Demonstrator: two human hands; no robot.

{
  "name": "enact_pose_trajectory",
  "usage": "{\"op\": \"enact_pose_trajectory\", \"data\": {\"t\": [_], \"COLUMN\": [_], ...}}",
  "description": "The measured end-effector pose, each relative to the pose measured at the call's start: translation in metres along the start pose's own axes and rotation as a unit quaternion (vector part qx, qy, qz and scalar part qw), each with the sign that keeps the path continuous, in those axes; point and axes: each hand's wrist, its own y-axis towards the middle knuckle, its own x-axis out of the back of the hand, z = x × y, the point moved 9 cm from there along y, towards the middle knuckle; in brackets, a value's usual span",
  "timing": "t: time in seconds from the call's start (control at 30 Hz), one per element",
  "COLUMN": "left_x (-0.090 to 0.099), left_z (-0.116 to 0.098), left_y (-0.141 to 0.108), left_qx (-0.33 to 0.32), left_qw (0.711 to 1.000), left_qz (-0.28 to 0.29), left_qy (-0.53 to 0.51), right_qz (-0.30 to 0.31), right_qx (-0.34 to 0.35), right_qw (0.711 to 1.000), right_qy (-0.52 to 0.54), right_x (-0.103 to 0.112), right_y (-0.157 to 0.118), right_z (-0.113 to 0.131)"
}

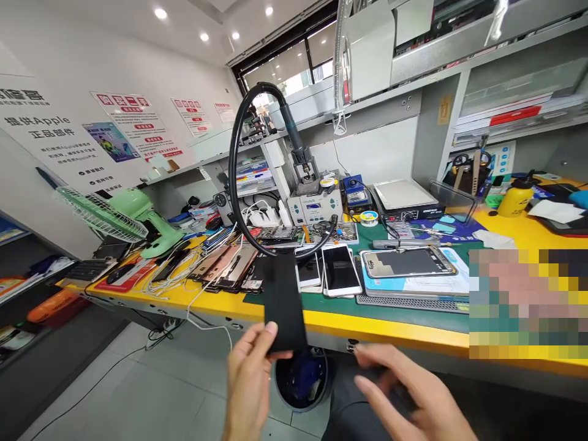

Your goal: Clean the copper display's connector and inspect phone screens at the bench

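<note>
A flat black phone-sized panel [283, 300] is pinched at its lower edge by my left hand [252, 367], thumb on top. Whether it is a screen or a whole phone I cannot tell. It is held tilted in front of the bench edge, its far end overlapping the things on the green mat. My right hand [408, 392] is apart from it, to the right, with thumb and forefinger spread and nothing visible between them. Beyond the panel lie two white phones [342, 269] and, further right, an opened phone with a dark interior [408, 262].
A yellow-edged workbench [390, 334] spans the view. On it stand a hot-air station [315, 208] with a looping black hose [234, 165], several phone parts [229, 266] and a green fan [138, 214]. A bin [301, 383] sits below. A pixelated patch covers the right side.
</note>
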Motion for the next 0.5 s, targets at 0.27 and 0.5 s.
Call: {"op": "enact_pose_trajectory", "data": {"t": [0.27,0.5], "left_x": [-0.086,-0.112], "left_z": [0.025,0.025], "left_y": [-0.047,-0.059], "left_qx": [0.01,0.009], "left_qw": [0.996,0.991], "left_qz": [0.087,0.126], "left_qy": [-0.015,-0.031], "right_qz": [-0.115,-0.143], "right_qx": [0.359,0.399], "right_qw": [0.889,0.854], "right_qy": [-0.259,-0.3], "right_x": [0.005,0.046], "right_y": [0.006,0.006], "right_z": [0.038,0.052]}}
